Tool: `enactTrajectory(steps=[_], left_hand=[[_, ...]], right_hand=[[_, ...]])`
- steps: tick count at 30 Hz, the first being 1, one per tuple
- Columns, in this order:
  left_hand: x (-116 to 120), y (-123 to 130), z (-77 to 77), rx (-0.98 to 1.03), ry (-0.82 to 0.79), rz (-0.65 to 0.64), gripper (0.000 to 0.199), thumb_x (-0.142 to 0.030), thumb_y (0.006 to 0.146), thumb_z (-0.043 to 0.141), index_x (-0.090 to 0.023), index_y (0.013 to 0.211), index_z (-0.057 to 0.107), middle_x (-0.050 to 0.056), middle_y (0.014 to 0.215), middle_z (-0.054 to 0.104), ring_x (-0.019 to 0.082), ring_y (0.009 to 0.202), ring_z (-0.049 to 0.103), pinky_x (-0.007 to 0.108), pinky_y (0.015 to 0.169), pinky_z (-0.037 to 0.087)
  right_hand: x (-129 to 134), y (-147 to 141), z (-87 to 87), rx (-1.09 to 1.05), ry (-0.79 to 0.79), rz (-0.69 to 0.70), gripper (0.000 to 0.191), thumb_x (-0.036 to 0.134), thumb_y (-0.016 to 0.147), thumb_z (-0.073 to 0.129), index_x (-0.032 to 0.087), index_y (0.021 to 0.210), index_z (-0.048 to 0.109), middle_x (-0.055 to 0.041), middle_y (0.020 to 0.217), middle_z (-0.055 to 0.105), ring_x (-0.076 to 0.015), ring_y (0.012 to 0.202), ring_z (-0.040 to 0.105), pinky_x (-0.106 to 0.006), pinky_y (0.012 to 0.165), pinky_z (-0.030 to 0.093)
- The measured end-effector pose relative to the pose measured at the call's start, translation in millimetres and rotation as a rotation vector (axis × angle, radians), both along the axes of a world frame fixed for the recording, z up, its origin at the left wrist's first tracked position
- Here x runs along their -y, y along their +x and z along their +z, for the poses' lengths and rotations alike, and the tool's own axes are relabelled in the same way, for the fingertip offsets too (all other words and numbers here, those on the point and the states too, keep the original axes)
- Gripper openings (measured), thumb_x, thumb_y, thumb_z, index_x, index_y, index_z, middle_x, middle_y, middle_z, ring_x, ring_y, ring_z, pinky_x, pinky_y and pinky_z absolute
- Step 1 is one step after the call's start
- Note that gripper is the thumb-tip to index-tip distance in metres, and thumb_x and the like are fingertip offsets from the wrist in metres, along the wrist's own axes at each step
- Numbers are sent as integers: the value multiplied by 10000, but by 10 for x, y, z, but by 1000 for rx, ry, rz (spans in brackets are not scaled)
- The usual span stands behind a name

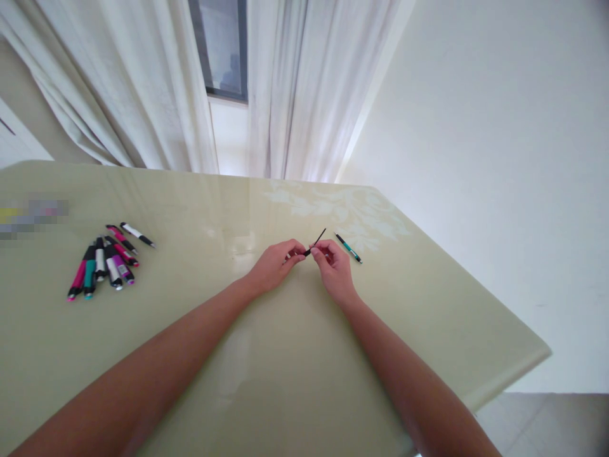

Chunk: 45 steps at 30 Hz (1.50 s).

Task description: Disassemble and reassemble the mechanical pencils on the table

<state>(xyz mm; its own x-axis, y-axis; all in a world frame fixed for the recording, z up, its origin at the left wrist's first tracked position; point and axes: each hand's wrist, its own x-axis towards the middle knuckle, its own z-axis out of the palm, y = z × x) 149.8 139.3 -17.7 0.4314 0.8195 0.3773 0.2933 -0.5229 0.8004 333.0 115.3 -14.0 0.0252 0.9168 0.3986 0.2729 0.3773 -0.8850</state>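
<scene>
Near the middle of the table, my left hand [277, 263] is closed in a pinch on a short black pen part [307, 252]. My right hand [334, 266] meets it from the other side, its fingertips pinched around a thin black pen refill [320, 235] that sticks up and away to the right. Where the refill and the black part meet is partly covered by my fingers. Just right of my right hand lies a teal and black pen [349, 247], apart from it.
A loose pile of several pens in pink, teal, white and purple lies at left, among them a white pen [137, 235]. A blurred item [33, 216] is at the far left. The pale green table [285, 381] has its right edge beside a white wall [499, 158]; curtains [304, 95] hang behind.
</scene>
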Motion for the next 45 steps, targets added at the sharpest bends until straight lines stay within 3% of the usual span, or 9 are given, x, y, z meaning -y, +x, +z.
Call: enactTrajectory(steps=[6, 10, 14, 18, 22, 26, 31, 37, 45], left_hand=[[-6, -9, -4, -21, -3, 18, 195, -375, 980, 564, -220, 1031, 669, 43, 946, 740, 225, 869, 674, 356, 793, 541], [-6, -42, 5, -82, 40, 31, 171, -364, 978, 579, -224, 1014, 670, 50, 978, 739, 244, 926, 678, 371, 830, 535], [-4, -75, 61, -139, 66, -14, 173, -329, 992, 562, -220, 1074, 667, 59, 1023, 732, 241, 949, 680, 377, 870, 523], [22, -206, 120, -197, 145, -38, 225, -322, 1010, 529, -218, 1143, 677, 72, 1046, 697, 236, 954, 664, 371, 875, 515], [114, -553, 93, -251, 156, 32, 242, -351, 1028, 504, -218, 1098, 693, 68, 1039, 673, 230, 940, 648, 362, 861, 512], [210, -889, -12, -230, 178, 146, 265, -393, 1028, 517, -219, 1116, 696, 69, 1037, 671, 223, 937, 642, 358, 864, 516], [214, -957, -62, -166, 114, 259, 252, -399, 993, 574, -221, 1110, 709, 49, 996, 683, 203, 876, 653, 320, 760, 529], [190, -909, -60, -150, 64, 238, 218, -373, 984, 601, -228, 1101, 716, 34, 987, 685, 184, 850, 652, 295, 726, 532], [213, -920, -61, -193, 130, 138, 187, -329, 1011, 581, -224, 1092, 713, 38, 1026, 684, 203, 943, 647, 339, 865, 515]], right_hand=[[19, 48, 65, 35, 7, 19, 200, 355, 934, 611, 224, 1021, 735, -58, 1041, 709, -193, 871, 632, -317, 733, 513], [26, 59, 104, -41, 20, -9, 245, 373, 901, 659, 222, 1089, 703, -42, 929, 690, -175, 769, 622, -308, 685, 521], [18, 39, 96, -136, 2, 2, 201, 403, 875, 721, 216, 942, 687, -25, 831, 690, -171, 711, 644, -317, 685, 541], [15, 56, 118, 15, -42, 74, 265, 455, 862, 750, 206, 950, 724, -50, 879, 729, -180, 730, 643, -309, 669, 517], [-51, 192, 92, 207, 28, -146, 380, 506, 972, 580, 205, 1163, 711, -96, 1068, 719, -212, 856, 639, -333, 716, 513], [-200, 385, -84, 475, 79, -316, 362, 450, 904, 668, 184, 1144, 717, -125, 1108, 694, -241, 857, 635, -414, 809, 517], [-264, 448, -177, 623, -14, -223, 180, 314, 929, 622, 180, 894, 737, -89, 924, 713, -231, 836, 651, -411, 852, 513], [-41, 190, 27, 476, 90, 19, 171, 326, 1001, 573, 218, 1032, 702, -64, 1021, 747, -220, 924, 677, -355, 843, 524], [107, -3, 98, 526, 149, 59, 126, 291, 1011, 601, 220, 1054, 696, -62, 1036, 752, -228, 946, 677, -365, 852, 507]])
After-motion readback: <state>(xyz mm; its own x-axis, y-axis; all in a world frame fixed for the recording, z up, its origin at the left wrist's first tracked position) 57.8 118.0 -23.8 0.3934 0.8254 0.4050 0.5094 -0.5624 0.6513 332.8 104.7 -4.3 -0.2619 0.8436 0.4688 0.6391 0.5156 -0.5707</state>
